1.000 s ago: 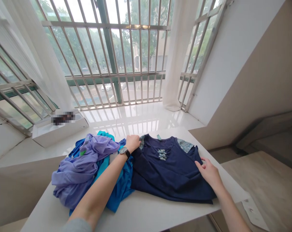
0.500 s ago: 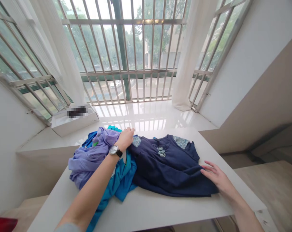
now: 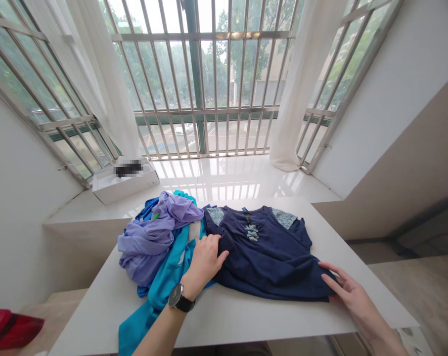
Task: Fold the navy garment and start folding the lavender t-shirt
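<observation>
Navy short-sleeved top is lying on white table beside clothes pile. Left hand is resting half-curled at its left edge, right hand is touching its lower right corner, half-open; can't tell if either is gripping.

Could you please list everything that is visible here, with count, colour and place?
table: one, white, front centre
sill: one, white, beyond the table
box: one, white, on the sill's left
navy top: one, dark blue, spread on the table
clothes pile: uncounted, purple, teal and blue, left of the top
curtains: two, white, left and right
window bars: many, metallic, above the sill
trees: several, green, outside
car: one, white, outside
unclear object: one, red, lower left
watch: one, black, on the left arm
left grip: one, bare, at the top's left
right grip: one, bare, at its right
</observation>
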`<state>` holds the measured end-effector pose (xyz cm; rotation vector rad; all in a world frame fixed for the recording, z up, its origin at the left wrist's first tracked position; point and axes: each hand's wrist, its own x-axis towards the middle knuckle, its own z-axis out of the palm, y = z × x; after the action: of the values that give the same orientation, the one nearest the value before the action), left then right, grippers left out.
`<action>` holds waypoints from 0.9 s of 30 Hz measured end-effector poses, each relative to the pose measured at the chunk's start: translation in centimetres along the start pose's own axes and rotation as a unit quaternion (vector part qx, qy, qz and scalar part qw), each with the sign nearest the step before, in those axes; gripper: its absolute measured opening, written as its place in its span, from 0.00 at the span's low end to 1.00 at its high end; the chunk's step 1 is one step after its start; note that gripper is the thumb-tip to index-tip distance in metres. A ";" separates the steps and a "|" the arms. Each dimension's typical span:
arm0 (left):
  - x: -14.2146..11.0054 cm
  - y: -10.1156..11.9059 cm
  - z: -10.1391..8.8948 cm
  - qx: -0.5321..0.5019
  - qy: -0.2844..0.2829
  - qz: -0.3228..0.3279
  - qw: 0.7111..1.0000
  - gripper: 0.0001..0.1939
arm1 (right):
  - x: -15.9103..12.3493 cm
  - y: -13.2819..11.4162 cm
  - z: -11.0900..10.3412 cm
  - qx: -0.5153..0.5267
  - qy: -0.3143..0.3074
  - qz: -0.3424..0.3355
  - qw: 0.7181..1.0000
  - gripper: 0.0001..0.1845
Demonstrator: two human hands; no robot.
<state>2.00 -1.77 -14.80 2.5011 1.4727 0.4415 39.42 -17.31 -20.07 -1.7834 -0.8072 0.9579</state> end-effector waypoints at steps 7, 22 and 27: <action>-2.0 2.0 -1.4 -0.188 -0.001 -0.026 0.982 0.09 | -0.1 1.4 -1.0 0.024 0.050 -0.015 0.998 0.26; -6.6 0.7 0.7 0.030 -0.159 -0.181 0.970 0.20 | -1.3 1.5 1.0 -0.317 0.095 -0.055 0.942 0.27; -6.6 2.0 1.0 0.045 -0.109 -0.114 0.987 0.06 | -1.8 1.5 1.3 -0.283 0.088 -0.074 0.952 0.23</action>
<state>0.95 -8.53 -16.06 2.3186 1.6927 0.0617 37.60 -18.81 -21.35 -2.2156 -1.1613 0.4798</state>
